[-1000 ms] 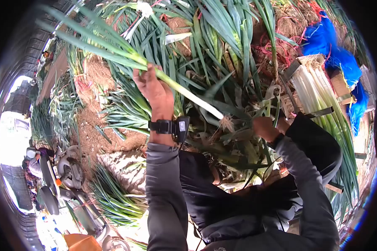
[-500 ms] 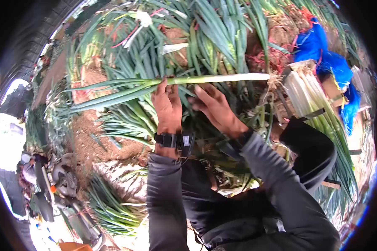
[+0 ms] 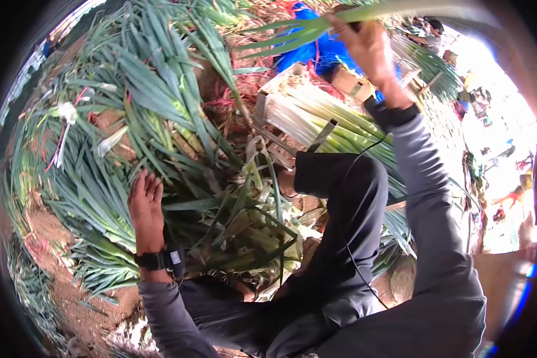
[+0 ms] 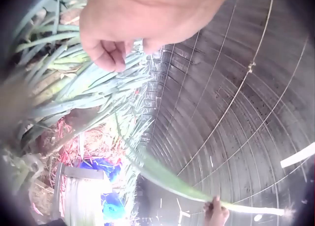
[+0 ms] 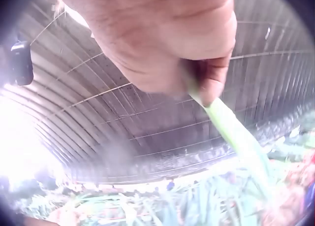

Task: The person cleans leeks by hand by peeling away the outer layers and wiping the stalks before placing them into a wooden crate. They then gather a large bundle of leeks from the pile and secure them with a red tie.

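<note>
My right hand point(image 3: 370, 53), raised at the upper right of the head view, grips a long green onion point(image 3: 417, 10) where its leaves meet the pale stem. The white stem runs off to the right, blurred, and the leaves trail left. In the right wrist view, the thumb and fingers pinch the onion point(image 5: 236, 135). Seen from the left wrist, the onion's white, rooted end points right. My left hand point(image 3: 147, 209) holds nothing, its fingers relaxed above the heaped green onions point(image 3: 89, 185). A bundle of trimmed onions point(image 3: 298, 113) lies in a low frame below my right hand.
Blue plastic point(image 3: 304, 45) and red string point(image 3: 224, 102) lie beyond the frame. Stripped leaves point(image 3: 250, 238) litter the ground before my bent knee point(image 3: 358, 179). Dark ribbed sheeting point(image 4: 231, 88) arches overhead. Other people point(image 3: 432, 33) show at the far right.
My right hand came across to the onion, took it from my left hand and swung it up to the right. The left hand let go and lowered. The head view turned right.
</note>
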`<state>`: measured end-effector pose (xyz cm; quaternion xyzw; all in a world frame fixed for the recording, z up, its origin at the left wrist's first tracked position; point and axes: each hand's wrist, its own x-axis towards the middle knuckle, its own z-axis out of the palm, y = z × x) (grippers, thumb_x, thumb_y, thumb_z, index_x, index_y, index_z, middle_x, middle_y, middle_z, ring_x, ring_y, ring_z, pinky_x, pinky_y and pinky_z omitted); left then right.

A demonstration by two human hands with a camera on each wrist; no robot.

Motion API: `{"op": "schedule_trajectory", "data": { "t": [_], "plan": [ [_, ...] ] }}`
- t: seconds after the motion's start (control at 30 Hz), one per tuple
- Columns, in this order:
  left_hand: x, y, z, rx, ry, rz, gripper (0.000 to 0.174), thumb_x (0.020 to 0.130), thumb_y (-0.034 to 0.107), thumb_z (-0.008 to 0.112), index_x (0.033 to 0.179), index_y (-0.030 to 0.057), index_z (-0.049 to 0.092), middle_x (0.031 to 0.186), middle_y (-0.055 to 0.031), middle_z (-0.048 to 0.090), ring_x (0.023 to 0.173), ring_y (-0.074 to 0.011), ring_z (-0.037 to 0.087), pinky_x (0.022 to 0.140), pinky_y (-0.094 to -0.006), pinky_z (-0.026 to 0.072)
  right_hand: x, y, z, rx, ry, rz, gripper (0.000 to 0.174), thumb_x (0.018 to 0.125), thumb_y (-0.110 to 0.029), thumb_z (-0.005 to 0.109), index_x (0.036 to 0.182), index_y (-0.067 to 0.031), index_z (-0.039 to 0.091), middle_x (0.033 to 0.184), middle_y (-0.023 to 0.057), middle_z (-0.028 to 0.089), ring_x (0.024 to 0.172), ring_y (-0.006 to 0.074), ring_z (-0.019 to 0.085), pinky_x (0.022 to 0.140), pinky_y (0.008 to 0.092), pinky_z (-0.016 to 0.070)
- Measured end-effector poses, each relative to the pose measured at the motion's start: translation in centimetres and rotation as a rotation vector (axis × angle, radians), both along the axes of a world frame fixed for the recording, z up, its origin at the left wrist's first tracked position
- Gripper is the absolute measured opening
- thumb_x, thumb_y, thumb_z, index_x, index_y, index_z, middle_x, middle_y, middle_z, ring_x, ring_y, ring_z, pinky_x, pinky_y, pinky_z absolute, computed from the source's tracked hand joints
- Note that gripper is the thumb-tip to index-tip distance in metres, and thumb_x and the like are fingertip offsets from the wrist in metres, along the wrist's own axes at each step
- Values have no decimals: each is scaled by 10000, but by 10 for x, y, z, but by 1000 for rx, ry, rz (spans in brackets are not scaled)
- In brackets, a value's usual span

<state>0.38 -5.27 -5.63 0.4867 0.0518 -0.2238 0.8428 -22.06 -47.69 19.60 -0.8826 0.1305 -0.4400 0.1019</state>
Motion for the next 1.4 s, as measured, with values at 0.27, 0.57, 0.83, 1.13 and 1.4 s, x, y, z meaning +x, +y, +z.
{"op": "schedule_trajectory", "data": {
  "t": [0.27, 0.57, 0.83, 1.13, 1.4],
  "plan": [
    [-29, -13, 14, 14, -28, -97, 282, 1019, 239, 646, 1238, 62, 657, 1067, -7, 667, 962, -129, 623, 897, -289, 522, -108, -194, -70, -324, 1096, -240, 265, 888, -240, 647, 1039, -21, 634, 973, 223, 675, 889, 388, 684, 756, 499, 531],
    [-54, -35, 2, 163, 33, -207, 334, 1024, 281, 642, 1257, 41, 647, 1047, -18, 672, 940, -127, 634, 870, -283, 528, -149, -192, -229, 313, 1278, -32, 249, 816, -210, 647, 851, 36, 630, 754, 189, 652, 742, 338, 665, 664, 464, 492],
    [-53, -56, 15, 171, 34, -237, 335, 1028, 272, 636, 1268, 39, 646, 1053, -19, 679, 939, -120, 640, 857, -272, 518, -105, -199, -268, 263, 1113, -85, 265, 737, -230, 661, 840, 14, 665, 813, 232, 669, 800, 412, 656, 742, 494, 508],
    [-50, -57, 11, 71, 35, -288, 345, 1028, 220, 617, 1319, 34, 619, 1105, -37, 664, 997, -138, 626, 908, -295, 515, -109, -224, -323, -159, 1304, -71, 212, 856, -202, 636, 842, 3, 687, 889, 231, 672, 862, 389, 667, 810, 510, 511],
    [-36, 28, 57, -146, -103, 37, 297, 1003, 180, 661, 1226, -14, 630, 1051, -71, 668, 957, -178, 639, 892, -330, 548, -63, -57, -68, 786, 980, 192, 391, 1028, -244, 608, 1369, -57, 572, 1124, 53, 636, 814, 127, 657, 619, 257, 541]
  ]
}}
